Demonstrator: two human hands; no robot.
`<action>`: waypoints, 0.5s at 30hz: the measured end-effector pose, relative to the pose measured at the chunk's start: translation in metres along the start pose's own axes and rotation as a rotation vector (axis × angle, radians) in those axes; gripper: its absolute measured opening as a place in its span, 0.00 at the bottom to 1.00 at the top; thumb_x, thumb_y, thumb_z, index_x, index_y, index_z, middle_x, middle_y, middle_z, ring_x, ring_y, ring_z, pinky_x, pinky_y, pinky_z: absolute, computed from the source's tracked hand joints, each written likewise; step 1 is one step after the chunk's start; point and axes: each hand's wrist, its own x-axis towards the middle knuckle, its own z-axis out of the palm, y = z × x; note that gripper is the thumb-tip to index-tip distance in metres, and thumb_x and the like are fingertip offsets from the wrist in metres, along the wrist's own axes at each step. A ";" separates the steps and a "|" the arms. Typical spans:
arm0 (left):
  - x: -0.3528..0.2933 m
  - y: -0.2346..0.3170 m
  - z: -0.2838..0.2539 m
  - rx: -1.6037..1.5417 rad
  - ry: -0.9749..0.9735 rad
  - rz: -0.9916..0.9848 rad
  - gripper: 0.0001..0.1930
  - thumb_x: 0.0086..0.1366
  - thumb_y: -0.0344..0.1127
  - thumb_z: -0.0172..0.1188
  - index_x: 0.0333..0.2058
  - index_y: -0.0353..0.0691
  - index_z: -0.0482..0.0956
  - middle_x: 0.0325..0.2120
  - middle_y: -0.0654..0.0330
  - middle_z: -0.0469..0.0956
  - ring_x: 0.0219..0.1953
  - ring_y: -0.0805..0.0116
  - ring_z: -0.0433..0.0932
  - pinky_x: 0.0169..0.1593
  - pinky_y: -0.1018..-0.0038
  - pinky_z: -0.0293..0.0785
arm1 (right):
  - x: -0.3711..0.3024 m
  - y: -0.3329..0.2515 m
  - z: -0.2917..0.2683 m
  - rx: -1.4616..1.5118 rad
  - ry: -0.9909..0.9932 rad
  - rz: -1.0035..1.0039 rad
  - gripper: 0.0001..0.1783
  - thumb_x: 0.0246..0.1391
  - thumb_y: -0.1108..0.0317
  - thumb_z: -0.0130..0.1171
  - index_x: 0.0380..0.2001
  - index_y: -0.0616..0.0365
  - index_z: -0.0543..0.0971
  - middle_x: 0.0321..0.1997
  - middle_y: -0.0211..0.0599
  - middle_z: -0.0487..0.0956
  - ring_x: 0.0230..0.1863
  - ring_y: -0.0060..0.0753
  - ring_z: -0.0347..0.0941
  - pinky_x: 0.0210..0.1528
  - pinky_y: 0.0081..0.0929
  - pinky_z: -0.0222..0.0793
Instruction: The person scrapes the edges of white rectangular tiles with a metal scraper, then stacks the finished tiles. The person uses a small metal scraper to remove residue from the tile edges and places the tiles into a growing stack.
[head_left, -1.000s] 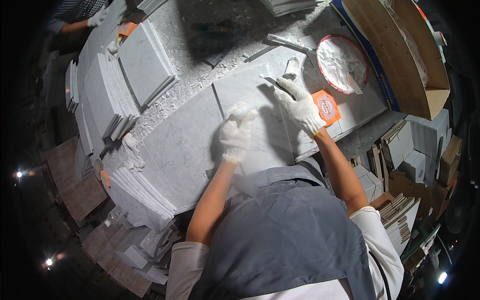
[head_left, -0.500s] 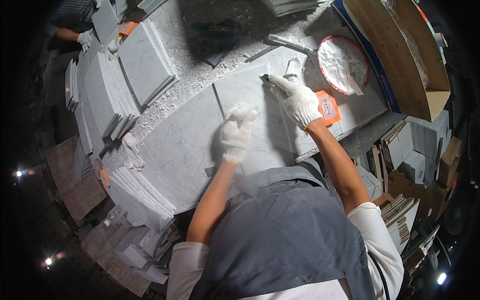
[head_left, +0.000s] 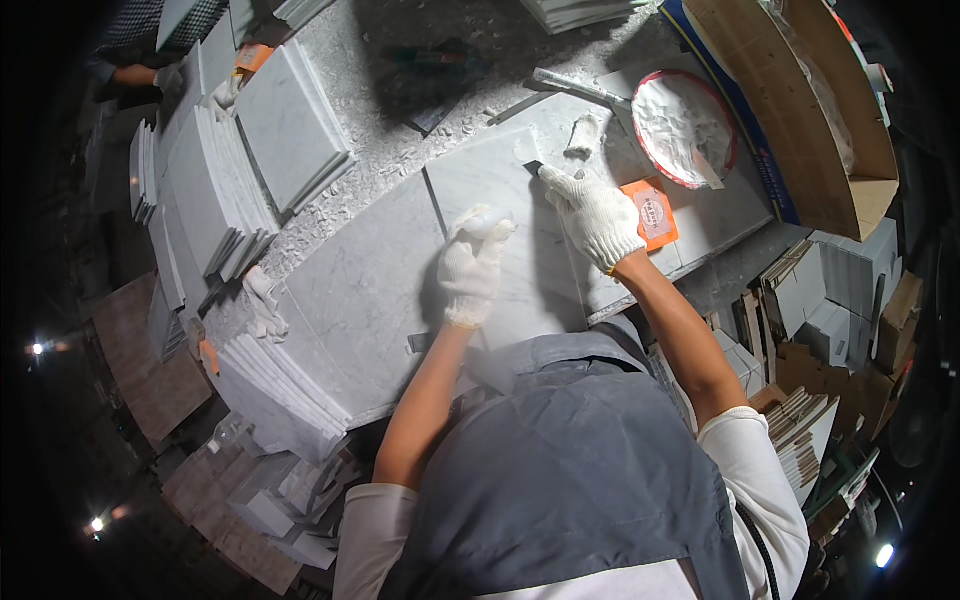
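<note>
A pale grey-veined marble tile (head_left: 500,170) lies flat on the work surface under both hands. My right hand (head_left: 600,222), in a white knit glove, is closed on a small dark flat scraper blade (head_left: 534,169) near the tile's upper right edge. Lower left of it, my left hand (head_left: 470,275), gloved too, is held over the tile with curled fingers round something whitish that I cannot make out. Just beyond my right hand sits a rolled white cloth (head_left: 584,136). An orange square pad (head_left: 652,222) lies beside my right wrist.
A red-rimmed bowl of white paste (head_left: 680,125) stands at the upper right, beside an open cardboard box (head_left: 800,110). Tile stacks (head_left: 225,185) fill the left, more (head_left: 285,390) at lower left. Another person's hand (head_left: 168,78) shows at far upper left. White chips (head_left: 375,180) litter the bench.
My right hand has drawn back slightly toward me, away from the rolled cloth, with the blade still in it. My left hand barely moved. The other person's arm shifted.
</note>
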 end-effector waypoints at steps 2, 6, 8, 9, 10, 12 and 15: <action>-0.002 0.001 -0.001 0.279 -0.025 0.048 0.39 0.76 0.46 0.52 0.78 0.50 0.43 0.31 0.65 0.80 0.16 0.82 0.69 0.22 0.81 0.82 | 0.000 -0.005 -0.004 0.017 0.037 -0.064 0.15 0.67 0.58 0.58 0.54 0.39 0.83 0.42 0.46 0.84 0.42 0.49 0.83 0.42 0.41 0.77; 0.009 -0.006 -0.015 -0.053 -0.263 -0.149 0.36 0.76 0.46 0.54 0.76 0.49 0.49 0.32 0.63 0.80 0.18 0.80 0.71 0.24 0.80 0.82 | 0.013 -0.012 -0.003 0.067 0.111 -0.129 0.16 0.66 0.57 0.58 0.56 0.38 0.81 0.38 0.46 0.84 0.40 0.50 0.82 0.40 0.41 0.77; 0.023 -0.017 -0.030 -0.670 -0.460 -0.380 0.33 0.75 0.45 0.56 0.73 0.47 0.56 0.36 0.62 0.80 0.21 0.79 0.73 0.27 0.79 0.83 | 0.016 -0.010 0.003 -0.044 0.105 -0.126 0.17 0.66 0.59 0.60 0.57 0.39 0.82 0.37 0.45 0.84 0.40 0.49 0.82 0.41 0.40 0.77; 0.032 -0.023 -0.039 -0.983 -0.553 -0.494 0.32 0.75 0.45 0.56 0.72 0.46 0.60 0.38 0.61 0.81 0.22 0.78 0.74 0.28 0.79 0.83 | 0.016 -0.008 0.006 -0.111 0.123 -0.152 0.17 0.66 0.60 0.60 0.57 0.39 0.82 0.37 0.44 0.84 0.40 0.49 0.82 0.40 0.40 0.76; 0.042 -0.029 -0.050 -1.159 -0.523 -0.553 0.30 0.74 0.44 0.58 0.70 0.45 0.63 0.40 0.61 0.80 0.25 0.76 0.75 0.32 0.78 0.83 | 0.014 -0.005 0.009 -0.184 0.103 -0.153 0.18 0.66 0.60 0.60 0.57 0.39 0.82 0.36 0.44 0.84 0.39 0.49 0.81 0.40 0.40 0.76; 0.057 -0.038 -0.076 -1.364 -0.335 -0.616 0.25 0.72 0.41 0.62 0.64 0.42 0.70 0.45 0.59 0.80 0.33 0.72 0.79 0.41 0.75 0.82 | 0.005 -0.001 0.011 -0.108 0.109 -0.147 0.16 0.66 0.59 0.59 0.56 0.39 0.83 0.37 0.42 0.84 0.38 0.49 0.81 0.40 0.40 0.76; 0.078 -0.049 -0.102 -1.511 -0.279 -0.812 0.21 0.68 0.36 0.67 0.56 0.39 0.74 0.49 0.58 0.78 0.47 0.68 0.79 0.55 0.70 0.76 | -0.015 -0.001 0.007 -0.036 0.070 -0.060 0.17 0.67 0.58 0.59 0.58 0.36 0.82 0.40 0.41 0.84 0.39 0.48 0.82 0.41 0.40 0.77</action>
